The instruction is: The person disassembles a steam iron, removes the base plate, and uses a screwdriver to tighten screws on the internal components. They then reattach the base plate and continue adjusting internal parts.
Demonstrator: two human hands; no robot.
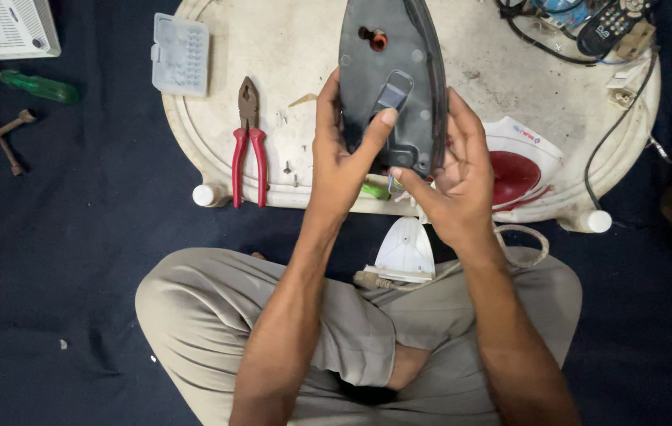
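Observation:
I hold a dark grey iron soleplate [383, 67] upright over a low white table [296, 47]. My left hand [344, 154] grips its left edge, with the thumb pressed on a small grey part at its middle. Gripping the right edge and lower end is my right hand [454, 177], whose fingers reach under the plate. An orange ring sits near the plate's top.
Red-handled pliers [247, 146] lie left of my hands. A clear plastic box [180, 55] is at the table's top left. A white and red iron cover [521, 170] lies right, a white piece [405, 251] and cord on my lap. A green screwdriver [36, 84] lies on the dark floor.

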